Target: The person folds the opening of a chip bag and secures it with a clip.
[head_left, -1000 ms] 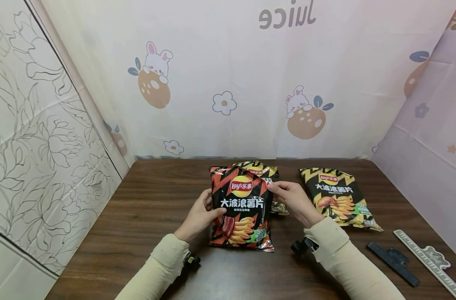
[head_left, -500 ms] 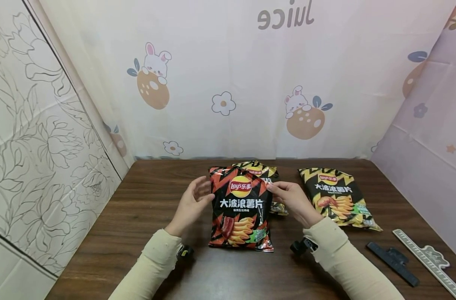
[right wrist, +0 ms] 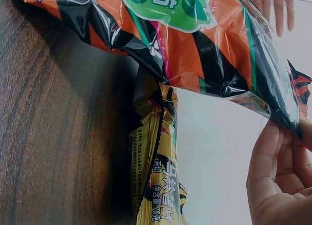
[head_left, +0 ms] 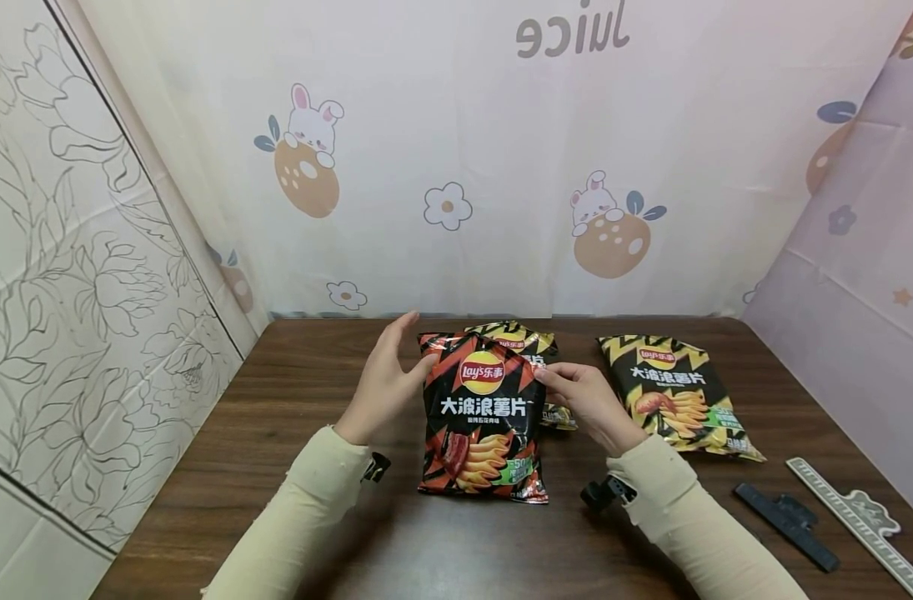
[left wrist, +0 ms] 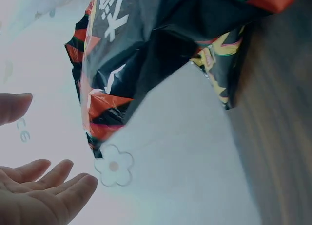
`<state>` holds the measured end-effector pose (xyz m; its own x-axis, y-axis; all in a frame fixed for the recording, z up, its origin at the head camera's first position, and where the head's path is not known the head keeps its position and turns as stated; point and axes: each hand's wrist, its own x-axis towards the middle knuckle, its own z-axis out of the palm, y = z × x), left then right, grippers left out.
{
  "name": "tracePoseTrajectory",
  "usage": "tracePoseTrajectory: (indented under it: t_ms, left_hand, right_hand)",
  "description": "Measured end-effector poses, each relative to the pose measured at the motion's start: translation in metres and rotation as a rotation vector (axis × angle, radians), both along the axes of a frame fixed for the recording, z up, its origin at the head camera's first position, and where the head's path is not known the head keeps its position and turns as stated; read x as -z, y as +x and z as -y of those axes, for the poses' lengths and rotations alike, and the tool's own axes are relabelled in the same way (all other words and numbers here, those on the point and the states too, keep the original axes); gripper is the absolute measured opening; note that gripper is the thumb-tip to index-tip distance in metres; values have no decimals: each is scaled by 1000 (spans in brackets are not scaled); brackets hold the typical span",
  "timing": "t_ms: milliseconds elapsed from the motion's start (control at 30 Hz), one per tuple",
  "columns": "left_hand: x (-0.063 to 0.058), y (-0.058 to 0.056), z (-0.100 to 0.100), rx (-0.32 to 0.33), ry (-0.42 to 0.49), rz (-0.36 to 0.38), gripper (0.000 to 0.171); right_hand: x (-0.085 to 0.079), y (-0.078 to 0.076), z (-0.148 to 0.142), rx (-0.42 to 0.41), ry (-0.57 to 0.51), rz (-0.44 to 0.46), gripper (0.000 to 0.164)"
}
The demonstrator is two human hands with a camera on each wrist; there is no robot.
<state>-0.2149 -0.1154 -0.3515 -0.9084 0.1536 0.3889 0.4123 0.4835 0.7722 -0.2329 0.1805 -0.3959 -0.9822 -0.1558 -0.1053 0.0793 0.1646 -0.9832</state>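
Red chip bag: left wrist view shows gap to loose, extended left fingers, unlike head view. Right fingers pinch its corner.

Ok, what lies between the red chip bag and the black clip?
The head view shows the right sleeve and its wrist camera between the red chip bag and the black clip, with bare table either side of them.

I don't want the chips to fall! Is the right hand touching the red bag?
Touching. The right wrist view shows the right hand pinching the red bag at its edge.
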Motion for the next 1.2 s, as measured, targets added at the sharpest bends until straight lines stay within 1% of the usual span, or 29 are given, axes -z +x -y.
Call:
tracePoseTrajectory:
  t_ms: [167,300,433,600,733,833,967,1067,1200]
  left_hand:
    - [-10,-4,-14,20,-130,-82,70]
    - [-13,-8,-25,39,-219,-152,72]
    - [-13,-13,-34,61,-269,-180,71]
    - [-11,-18,-42,74,-331,-180,72]
    - [-11,-22,-47,77,-405,-213,68]
    - [-11,-25,-51,79,-460,-258,65]
    - [-9,-29,-55,68,-526,-291,61]
    - [-8,-32,-57,54,-555,-308,53]
    - [-7,-35,-58,44,-558,-321,40]
  right_hand:
    - [-1,1,1,-7,3,-5,42]
    - [-3,2,2,-9,4,-8,42]
    - [-3,2,2,-5,-16,-7,38]
    - [-3,3,1,-10,-22,-7,37]
    - [-4,4,0,-17,-6,-13,38]
    - [-4,5,0,-18,2,-16,40]
    - [-4,6,-1,-17,-4,-22,42]
    - [-4,6,-1,-19,-6,-30,41]
    - [-4,7,-1,-18,0,-31,41]
